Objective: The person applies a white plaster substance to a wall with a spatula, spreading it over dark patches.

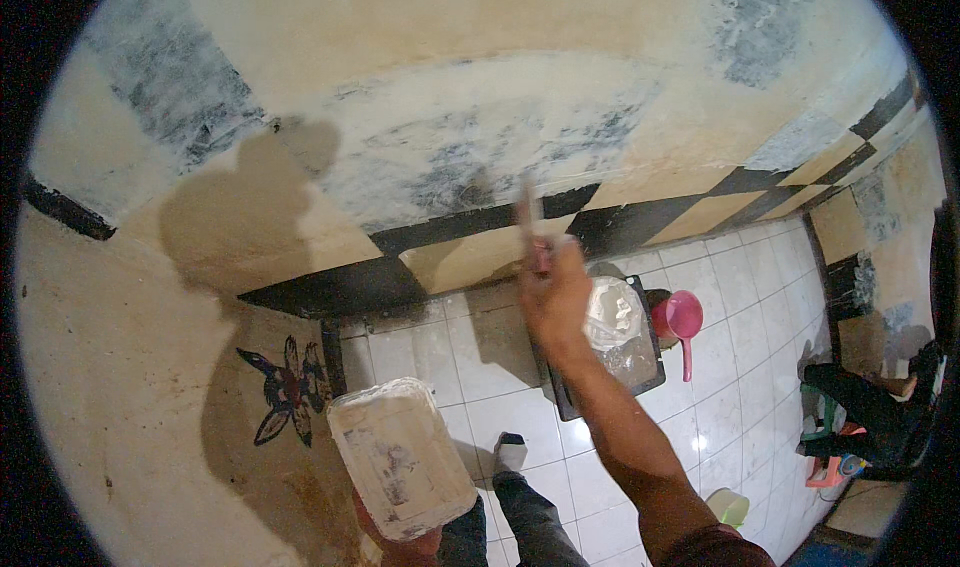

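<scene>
"How far along does it look?"

"Nearest, the tray [440, 467] has pale smears across it. Beyond, a bag of white material [612, 312] sits in a dark tub [568, 407] on the tiles. Farther, the wall [560, 17] carries a whitish band [470, 147] with dark grey showing through, so I'd judge it partly covered. The black checks [650, 222] along the bottom look uncoated, so those may be left."

"And the hands?"

"The left hand [405, 549] supports the tray from beneath, fingers hidden; I can't tell how firmly it grips. Past it, the right forearm slants up from the lower right, and the right hand [558, 292] grasps a blurred, bladed tool [528, 222], tip upward before the wall. Whether it touches, I can't tell."
</scene>
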A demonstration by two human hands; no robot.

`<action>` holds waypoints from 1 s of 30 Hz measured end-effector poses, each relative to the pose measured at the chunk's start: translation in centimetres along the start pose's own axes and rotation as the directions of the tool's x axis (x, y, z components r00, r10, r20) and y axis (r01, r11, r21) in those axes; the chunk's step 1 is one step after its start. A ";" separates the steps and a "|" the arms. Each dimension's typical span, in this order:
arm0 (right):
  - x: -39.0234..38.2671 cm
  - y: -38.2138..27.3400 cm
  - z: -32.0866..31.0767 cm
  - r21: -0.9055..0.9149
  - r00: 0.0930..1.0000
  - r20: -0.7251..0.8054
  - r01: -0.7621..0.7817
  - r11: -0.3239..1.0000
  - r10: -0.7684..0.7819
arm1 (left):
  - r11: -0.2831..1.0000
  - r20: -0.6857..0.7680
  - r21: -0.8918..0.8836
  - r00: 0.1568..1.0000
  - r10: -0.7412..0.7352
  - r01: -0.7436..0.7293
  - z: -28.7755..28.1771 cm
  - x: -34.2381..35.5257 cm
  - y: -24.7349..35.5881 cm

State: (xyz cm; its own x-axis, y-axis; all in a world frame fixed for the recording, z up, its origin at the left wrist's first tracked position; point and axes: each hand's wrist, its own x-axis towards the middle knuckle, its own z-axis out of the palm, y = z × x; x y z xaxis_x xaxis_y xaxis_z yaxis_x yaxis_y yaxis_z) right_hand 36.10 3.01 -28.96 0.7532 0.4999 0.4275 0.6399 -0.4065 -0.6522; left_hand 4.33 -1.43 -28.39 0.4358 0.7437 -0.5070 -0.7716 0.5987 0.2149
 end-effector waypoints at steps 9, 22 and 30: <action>9.0 15.7 -5.6 -0.093 0.961 -0.251 -0.145 0.985 0.118 | 0.989 -0.157 -0.145 0.986 -0.055 0.032 1.4 -0.6 0.3; 5.4 7.4 1.5 0.190 0.995 0.099 0.000 0.982 -0.019 | 0.996 0.075 -0.060 0.995 0.068 -0.063 0.3 -0.4 -0.1; 6.7 12.7 0.7 0.207 0.965 -0.207 -0.115 0.972 0.159 | 0.996 0.022 0.023 0.996 0.082 -0.083 0.7 -0.3 -0.2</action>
State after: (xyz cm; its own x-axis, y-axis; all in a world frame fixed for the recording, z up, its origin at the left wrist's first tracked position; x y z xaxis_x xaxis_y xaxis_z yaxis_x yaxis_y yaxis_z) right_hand 49.13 1.71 -34.82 0.8603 0.2596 0.4388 0.5032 -0.2944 -0.8125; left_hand 4.65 -1.59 -27.72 0.3808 0.7968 -0.4691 -0.7944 0.5415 0.2750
